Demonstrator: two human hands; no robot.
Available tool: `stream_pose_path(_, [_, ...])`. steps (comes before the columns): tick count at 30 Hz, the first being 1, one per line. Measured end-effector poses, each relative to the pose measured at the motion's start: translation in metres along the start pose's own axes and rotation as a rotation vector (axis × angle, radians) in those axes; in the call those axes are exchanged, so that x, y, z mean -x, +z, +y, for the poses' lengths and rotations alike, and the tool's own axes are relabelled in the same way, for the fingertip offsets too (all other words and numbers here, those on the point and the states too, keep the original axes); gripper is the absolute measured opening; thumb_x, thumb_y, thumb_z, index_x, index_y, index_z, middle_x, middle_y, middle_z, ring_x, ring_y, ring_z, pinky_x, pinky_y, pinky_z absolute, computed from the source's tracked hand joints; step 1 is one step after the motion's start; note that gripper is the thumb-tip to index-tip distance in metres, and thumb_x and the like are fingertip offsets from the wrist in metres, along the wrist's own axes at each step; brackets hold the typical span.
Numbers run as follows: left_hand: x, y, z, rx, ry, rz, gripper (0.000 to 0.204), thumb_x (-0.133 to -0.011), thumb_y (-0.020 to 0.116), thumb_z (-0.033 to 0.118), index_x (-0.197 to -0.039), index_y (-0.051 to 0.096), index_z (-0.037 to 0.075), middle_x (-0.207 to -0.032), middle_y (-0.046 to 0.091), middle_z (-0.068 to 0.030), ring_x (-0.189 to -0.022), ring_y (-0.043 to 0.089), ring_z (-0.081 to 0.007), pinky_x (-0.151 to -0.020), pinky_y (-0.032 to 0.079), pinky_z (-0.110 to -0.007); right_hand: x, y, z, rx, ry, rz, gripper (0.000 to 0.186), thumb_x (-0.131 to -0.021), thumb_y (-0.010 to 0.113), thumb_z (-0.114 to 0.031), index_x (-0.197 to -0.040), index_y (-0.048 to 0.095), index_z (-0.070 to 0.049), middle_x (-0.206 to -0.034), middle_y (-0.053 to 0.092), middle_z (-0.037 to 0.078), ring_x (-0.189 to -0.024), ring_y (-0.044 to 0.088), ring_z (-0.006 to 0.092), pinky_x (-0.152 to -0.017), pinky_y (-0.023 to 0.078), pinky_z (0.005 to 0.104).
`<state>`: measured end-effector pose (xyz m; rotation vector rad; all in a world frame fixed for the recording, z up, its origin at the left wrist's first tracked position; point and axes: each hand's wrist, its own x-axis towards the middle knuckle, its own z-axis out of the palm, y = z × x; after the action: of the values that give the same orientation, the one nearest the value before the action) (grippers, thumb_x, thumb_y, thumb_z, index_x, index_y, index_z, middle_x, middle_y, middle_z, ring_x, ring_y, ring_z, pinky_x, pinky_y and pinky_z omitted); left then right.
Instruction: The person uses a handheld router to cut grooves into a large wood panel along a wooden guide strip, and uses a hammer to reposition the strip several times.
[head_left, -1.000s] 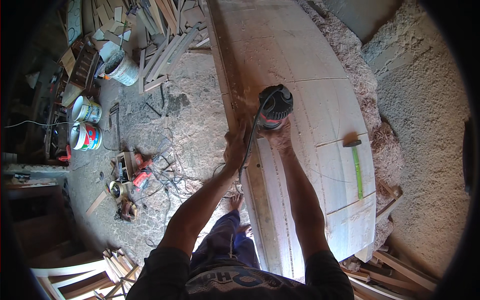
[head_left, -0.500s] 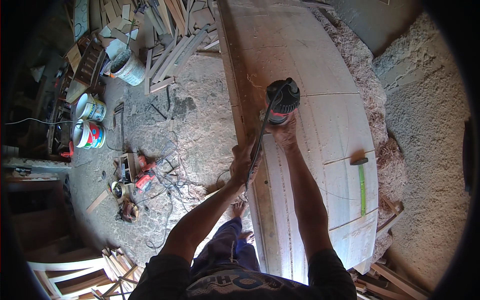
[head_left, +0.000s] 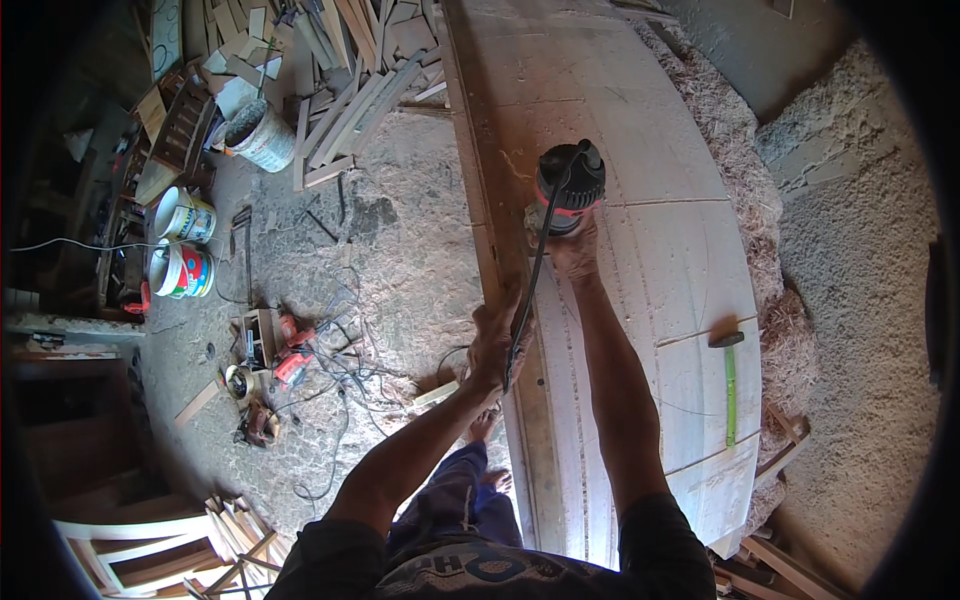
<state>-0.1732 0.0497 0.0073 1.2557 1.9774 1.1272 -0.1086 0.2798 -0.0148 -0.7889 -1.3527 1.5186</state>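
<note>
A red-and-black router (head_left: 570, 185) stands upright on the long wooden panel (head_left: 660, 270), near its left side. My right hand (head_left: 574, 250) is closed around the router's lower body from the near side; the fingers are partly hidden beneath it. The router's black power cord (head_left: 538, 270) runs back toward me and passes over my left hand (head_left: 497, 340). That hand is at the panel's left edge, its thumb raised and its fingers curled around the cord. The router's base and bit are hidden.
On the panel's right side lies a hammer (head_left: 730, 390) with a green handle. Wood shavings (head_left: 790, 340) are heaped beyond that edge. Red power tools (head_left: 293, 352) and tangled cables lie on the floor at left, with buckets (head_left: 182, 270) and stacked offcuts (head_left: 360, 110) farther off.
The router and my right hand have moved a little farther away along the panel. My left hand stays close to the panel's edge with the cord. The whole view has shifted slightly.
</note>
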Motion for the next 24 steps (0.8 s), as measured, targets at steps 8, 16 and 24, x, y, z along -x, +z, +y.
stream_pose_path(8, [0.0,0.004,-0.008,-0.068,0.027,0.005,0.065,-0.097,0.07,0.029,-0.155,0.043,0.03,-0.116,0.045,-0.018,-0.104,0.061,-0.0352,-0.095,0.05,-0.041,-0.01,0.004,-0.004,0.008,-0.034,-0.002,0.081,-0.058,0.086,0.0,-0.131,0.052,-0.01,-0.115,0.066,0.001,-0.102,0.064,0.0136,-0.09,0.054,0.0299])
stream_pose_path(16, [0.0,-0.001,0.006,-0.015,-0.077,-0.035,0.066,-0.096,0.07,0.021,-0.156,0.042,0.03,-0.117,0.044,-0.0151,-0.104,0.061,-0.0299,-0.095,0.05,-0.038,-0.015,0.005,-0.004,0.046,-0.038,0.004,0.083,-0.055,0.086,0.001,-0.131,0.053,-0.011,-0.115,0.065,0.0,-0.102,0.064,0.0134,-0.089,0.055,0.0297])
stream_pose_path(24, [0.0,0.003,-0.003,0.06,-0.015,-0.009,0.068,-0.096,0.069,0.019,-0.157,0.041,0.028,-0.114,0.041,-0.0119,-0.101,0.06,-0.025,-0.093,0.05,-0.034,-0.02,0.009,-0.003,-0.017,-0.047,0.001,0.08,-0.056,0.081,0.006,-0.129,0.054,-0.012,-0.113,0.066,-0.001,-0.1,0.065,0.0127,-0.086,0.056,0.0289])
